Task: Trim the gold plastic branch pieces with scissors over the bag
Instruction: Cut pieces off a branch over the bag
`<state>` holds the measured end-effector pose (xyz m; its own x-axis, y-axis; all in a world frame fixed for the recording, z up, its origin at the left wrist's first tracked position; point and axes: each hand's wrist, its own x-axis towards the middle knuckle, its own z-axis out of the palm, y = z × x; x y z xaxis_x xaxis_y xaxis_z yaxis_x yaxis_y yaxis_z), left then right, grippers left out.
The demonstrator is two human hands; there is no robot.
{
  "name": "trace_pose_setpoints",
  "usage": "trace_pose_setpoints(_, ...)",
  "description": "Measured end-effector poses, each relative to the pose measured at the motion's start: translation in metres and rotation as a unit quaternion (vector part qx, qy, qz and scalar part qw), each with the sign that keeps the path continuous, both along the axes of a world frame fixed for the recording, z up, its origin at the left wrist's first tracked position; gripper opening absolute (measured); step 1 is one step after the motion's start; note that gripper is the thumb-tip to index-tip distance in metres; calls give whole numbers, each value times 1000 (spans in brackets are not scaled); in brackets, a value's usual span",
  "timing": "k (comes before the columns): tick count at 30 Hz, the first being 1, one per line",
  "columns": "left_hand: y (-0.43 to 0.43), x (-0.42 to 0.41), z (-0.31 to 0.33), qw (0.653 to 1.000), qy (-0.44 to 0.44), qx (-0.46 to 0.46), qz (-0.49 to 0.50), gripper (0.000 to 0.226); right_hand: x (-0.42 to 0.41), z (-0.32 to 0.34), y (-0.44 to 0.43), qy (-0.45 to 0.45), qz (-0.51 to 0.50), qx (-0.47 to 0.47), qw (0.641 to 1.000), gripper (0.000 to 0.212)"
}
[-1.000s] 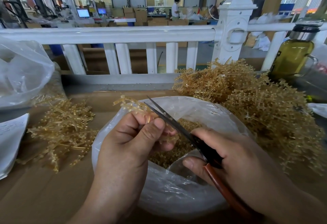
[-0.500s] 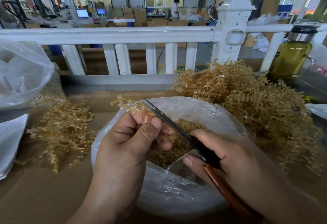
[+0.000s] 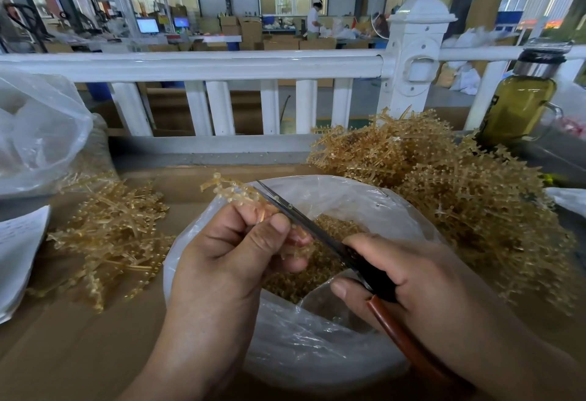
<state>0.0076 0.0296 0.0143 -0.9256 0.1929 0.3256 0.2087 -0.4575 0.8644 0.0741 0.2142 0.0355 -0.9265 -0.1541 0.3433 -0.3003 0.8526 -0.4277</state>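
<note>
Left hand comes in from the bottom edge, wrist bent, back of hand to camera. Its thumb and curled fingers pinch a gold branch piece, whose free end sticks up and left past the fingertips. The piece is held over the open mouth of the clear bag, which sits at the near middle of the tabletop.

Right hand comes in from the bottom-right corner with fingers wrapped round the handles of the scissors. A red-brown handle runs back under the palm. The blades point up and left, lie nearly together, and cross the branch piece just beyond the left thumb.

Cut gold bits lie inside the bag. There's a big gold pile on the right side of the tabletop, touching the bag, and a smaller gold pile on the left. A second clear bag and paper are at the left edge. An olive bottle is at the far right corner, and a white railing runs behind.
</note>
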Motion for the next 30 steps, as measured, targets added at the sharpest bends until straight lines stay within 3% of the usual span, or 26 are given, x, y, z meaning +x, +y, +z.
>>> trace_pose_setpoints(30, -5, -3, 1, 999, -10, -33, 6, 6, -1, -1, 4, 1, -2, 5, 1000, 45)
